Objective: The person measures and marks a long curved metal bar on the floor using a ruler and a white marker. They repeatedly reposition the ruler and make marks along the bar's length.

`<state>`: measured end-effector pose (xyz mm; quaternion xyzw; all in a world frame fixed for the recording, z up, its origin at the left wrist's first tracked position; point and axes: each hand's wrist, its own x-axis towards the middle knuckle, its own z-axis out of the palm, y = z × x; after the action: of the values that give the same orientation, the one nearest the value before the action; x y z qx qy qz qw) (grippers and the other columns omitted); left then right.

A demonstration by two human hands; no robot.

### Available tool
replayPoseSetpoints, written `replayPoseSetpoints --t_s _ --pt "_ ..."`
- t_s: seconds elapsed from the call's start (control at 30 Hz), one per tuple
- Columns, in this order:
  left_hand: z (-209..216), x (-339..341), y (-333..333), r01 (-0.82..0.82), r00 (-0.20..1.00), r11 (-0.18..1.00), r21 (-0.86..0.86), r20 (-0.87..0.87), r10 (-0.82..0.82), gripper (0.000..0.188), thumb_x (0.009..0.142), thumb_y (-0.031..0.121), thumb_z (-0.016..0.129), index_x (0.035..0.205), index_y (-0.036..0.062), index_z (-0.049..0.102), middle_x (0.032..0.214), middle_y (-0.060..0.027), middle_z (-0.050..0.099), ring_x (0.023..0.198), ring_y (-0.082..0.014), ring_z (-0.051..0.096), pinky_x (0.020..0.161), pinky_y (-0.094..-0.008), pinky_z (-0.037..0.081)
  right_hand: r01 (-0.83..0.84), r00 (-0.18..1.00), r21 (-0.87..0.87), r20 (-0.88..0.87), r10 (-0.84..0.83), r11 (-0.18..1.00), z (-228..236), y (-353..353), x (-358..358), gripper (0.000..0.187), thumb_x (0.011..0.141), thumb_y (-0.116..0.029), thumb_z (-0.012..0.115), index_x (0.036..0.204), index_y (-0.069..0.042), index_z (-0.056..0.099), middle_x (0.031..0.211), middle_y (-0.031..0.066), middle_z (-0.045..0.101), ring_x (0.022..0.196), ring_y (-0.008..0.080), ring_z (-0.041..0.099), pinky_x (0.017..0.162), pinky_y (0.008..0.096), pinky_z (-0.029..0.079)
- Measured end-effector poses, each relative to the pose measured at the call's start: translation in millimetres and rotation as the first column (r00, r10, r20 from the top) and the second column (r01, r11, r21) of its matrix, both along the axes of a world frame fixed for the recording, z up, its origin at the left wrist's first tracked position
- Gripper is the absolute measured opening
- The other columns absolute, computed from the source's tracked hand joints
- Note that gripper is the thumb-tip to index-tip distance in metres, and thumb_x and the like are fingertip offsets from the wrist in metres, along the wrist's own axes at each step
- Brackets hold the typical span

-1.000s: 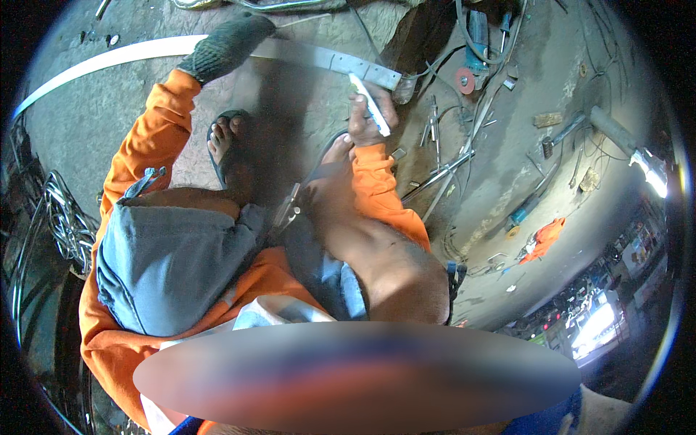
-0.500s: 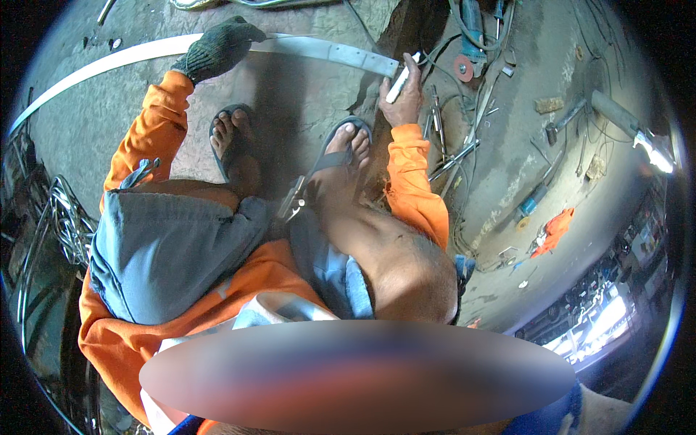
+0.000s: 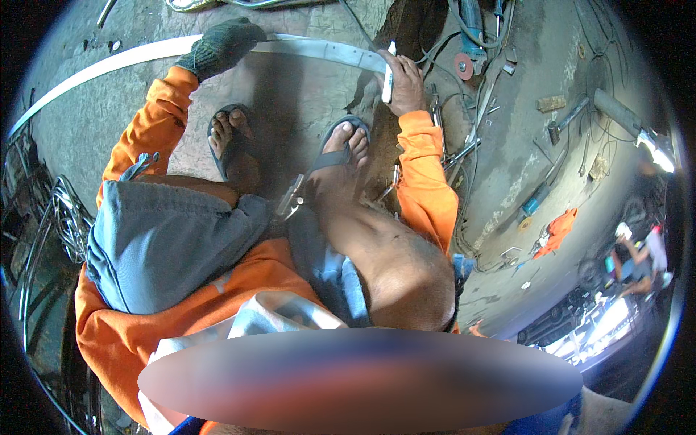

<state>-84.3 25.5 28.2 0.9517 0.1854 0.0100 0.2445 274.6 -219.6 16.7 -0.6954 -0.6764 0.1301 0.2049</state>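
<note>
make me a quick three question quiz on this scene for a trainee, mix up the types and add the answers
1. Multiple choice: what is in the bare right hand?
a) a wooden hammer
b) a slim white marker pen
c) a yellow tape roll

2. True or false: the long, flat, pale metal-looking strip stops at the dark-gloved left hand.

3. Fill in: in the picture, the blue handheld power tool with a reddish round disc lies to the ____ of the right hand.

Key
1: b
2: False; it shows on both sides of the left hand and reaches toward the right hand.
3: right
</note>
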Motion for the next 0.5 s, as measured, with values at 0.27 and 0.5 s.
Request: replayPoseSetpoints --t_s 0.27,0.5 --pt "15 12 -11 -0.010 1.000 0.998 0.062 -0.014 0.011 0.021 0.087 0.005 0.063 0.107 0.0065 0.071 0.099 -0.0163 0.067 0.097 -0.0377 0.065 0.087 -0.0460 0.054 -0.068 0.998 -0.006 0.010 0.068 0.998 -4 -4 23 0.051 0.088 -0.024 0.074 0.137 -0.021 0.059 0.120 0.0133 0.066 0.119 0.0337 0.059 0.099 0.0465 0.045" --pt "9 14 -12 -0.049 0.995 0.999 0.016 -0.089 0.051 0.025 0.089 0.011 0.062 0.113 0.0089 0.069 0.103 -0.0157 0.065 0.099 -0.0388 0.063 0.085 -0.0471 0.053 0.034 0.994 -0.151 0.111 -0.018 0.988 -5 -23 61 0.049 0.092 -0.019 0.069 0.140 -0.022 0.057 0.130 0.0166 0.065 0.126 0.0357 0.057 0.105 0.0496 0.041"
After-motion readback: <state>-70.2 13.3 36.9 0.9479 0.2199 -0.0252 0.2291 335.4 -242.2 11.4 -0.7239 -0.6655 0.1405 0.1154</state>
